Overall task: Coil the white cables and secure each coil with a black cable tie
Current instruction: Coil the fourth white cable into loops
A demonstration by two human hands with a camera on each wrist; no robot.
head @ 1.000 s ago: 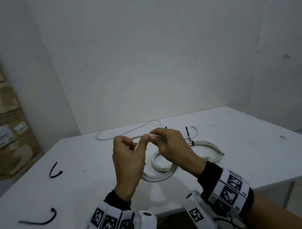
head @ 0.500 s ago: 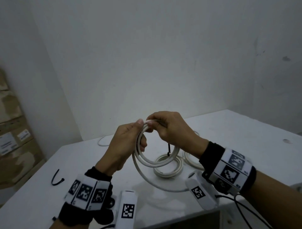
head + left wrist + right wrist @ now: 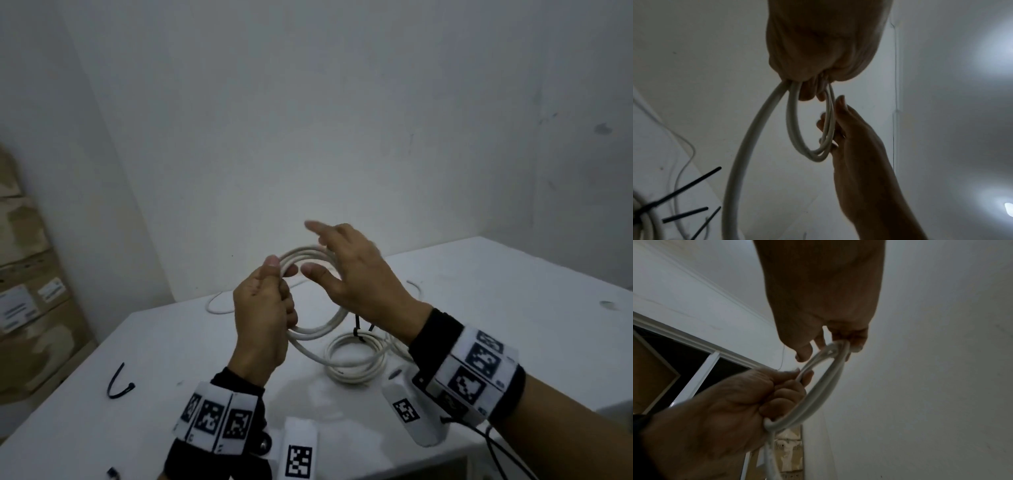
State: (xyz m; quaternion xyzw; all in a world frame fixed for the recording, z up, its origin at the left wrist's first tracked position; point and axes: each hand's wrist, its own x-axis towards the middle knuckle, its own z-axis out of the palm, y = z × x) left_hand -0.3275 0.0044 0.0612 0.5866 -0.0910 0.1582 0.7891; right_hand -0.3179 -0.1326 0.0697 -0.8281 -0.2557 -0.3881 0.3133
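Head view shows the left hand [image 3: 265,317] fisted around one side of a white cable coil [image 3: 320,330] held up above the white table [image 3: 513,308], thumb pressed on top of the loops. Half a second earlier the right hand [image 3: 356,274] was pinching the top of that coil beside the left thumb; now its fingers are spread and relaxed, and in the right wrist view the fingertips [image 3: 856,344] only brush the far arc of the loop. Since a second ago the cable has gone from a single strand stretched between both hands to two or three stacked turns, so the winding seems well under way, with a free length [image 3: 308,353] trailing down to the table.

The cable is smooth, round and springy, holding an even oval. An already tied coil [image 3: 356,363] lies flat below, cinched by a thin black cable tie [image 3: 357,334]. A loose cable [image 3: 219,306] curves near the wall, and a spare black tie [image 3: 118,383], bent into a hook, waits on the left of the table.
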